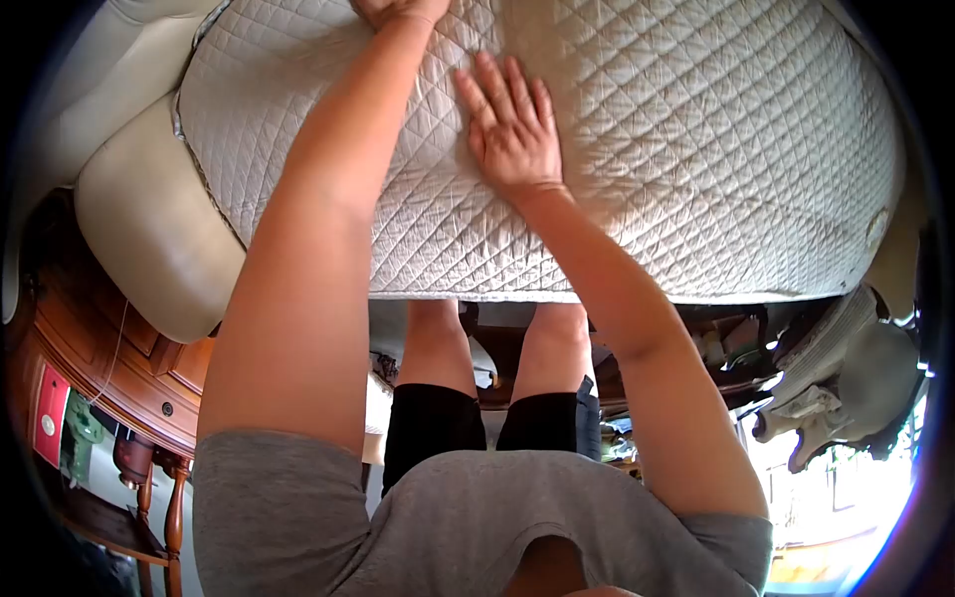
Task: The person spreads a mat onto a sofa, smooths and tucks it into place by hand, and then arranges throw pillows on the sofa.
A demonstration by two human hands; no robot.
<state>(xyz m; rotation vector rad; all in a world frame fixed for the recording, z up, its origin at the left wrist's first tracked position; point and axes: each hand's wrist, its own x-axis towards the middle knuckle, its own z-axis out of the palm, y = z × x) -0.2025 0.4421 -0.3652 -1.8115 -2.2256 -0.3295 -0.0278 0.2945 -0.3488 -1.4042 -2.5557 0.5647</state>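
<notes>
A beige quilted cover with a diamond pattern is spread over a wide cushioned seat. My right hand lies flat on the cover, palm down, with its fingers spread and pointing away from me. Shallow wrinkles show in the fabric around it. Farther off, my left hand is at the top edge of the view, over the cover. Most of it is cut off, and its fingers cannot be made out.
A cream padded armrest stands at the left, beside a brown wooden cabinet and a red object. At the right, clothing or cloth hangs near a bright window. My legs are against the cover's near edge.
</notes>
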